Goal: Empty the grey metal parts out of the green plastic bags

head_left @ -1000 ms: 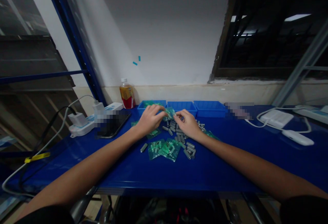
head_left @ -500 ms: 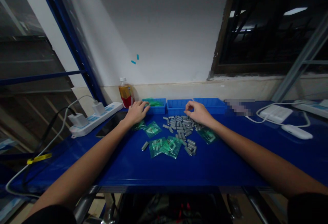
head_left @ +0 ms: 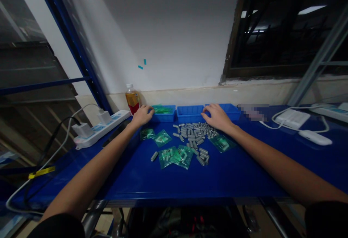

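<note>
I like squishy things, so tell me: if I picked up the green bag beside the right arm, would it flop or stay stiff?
The green bag would probably flop, since its plastic looks thin and see-through. The pale pieces inside cover only its middle, so they might slide about. It looks small and flat, so it's probably light.

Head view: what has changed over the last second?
The left hand has moved left, beside the left blue bin; the right hand has moved right, near the right blue bin. The green bag they held is no longer between them; where it went is unclear. The metal pieces and the bags on the table look unmoved.
</note>
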The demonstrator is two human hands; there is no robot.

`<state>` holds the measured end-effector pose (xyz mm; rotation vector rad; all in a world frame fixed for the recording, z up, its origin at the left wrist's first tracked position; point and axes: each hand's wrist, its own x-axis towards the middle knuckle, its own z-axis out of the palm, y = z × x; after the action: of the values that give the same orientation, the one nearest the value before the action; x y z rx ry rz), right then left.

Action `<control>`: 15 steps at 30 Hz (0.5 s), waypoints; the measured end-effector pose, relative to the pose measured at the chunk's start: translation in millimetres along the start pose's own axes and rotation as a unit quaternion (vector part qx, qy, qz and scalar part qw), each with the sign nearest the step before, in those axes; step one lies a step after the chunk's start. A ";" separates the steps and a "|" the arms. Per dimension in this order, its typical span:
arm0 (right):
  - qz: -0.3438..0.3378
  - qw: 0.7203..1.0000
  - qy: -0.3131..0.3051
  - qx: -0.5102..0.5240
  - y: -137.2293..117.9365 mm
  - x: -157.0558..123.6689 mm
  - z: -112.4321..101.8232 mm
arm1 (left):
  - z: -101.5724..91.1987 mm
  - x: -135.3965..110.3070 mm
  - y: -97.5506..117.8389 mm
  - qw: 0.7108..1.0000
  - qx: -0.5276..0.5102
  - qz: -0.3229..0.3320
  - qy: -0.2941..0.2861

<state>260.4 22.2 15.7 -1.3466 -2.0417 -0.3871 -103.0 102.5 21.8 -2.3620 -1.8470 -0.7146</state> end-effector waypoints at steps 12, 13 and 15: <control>-0.089 0.995 -0.037 0.031 -29.7 -6.4 -9.7 | -7.9 23.7 4.5 0.990 -0.024 -0.060 -0.126; -0.091 0.995 -0.037 0.032 -31.6 -7.3 -10.7 | -9.9 17.0 8.4 0.991 -0.019 -0.065 -0.116; -0.096 0.993 -0.049 0.044 -33.6 -11.0 -13.0 | -13.7 -1.8 15.5 0.996 -0.010 -0.057 -0.071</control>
<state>237.7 -7.2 21.6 -1.1417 -2.2514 -0.3157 -93.3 92.0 36.9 -2.3935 -2.0552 -0.5890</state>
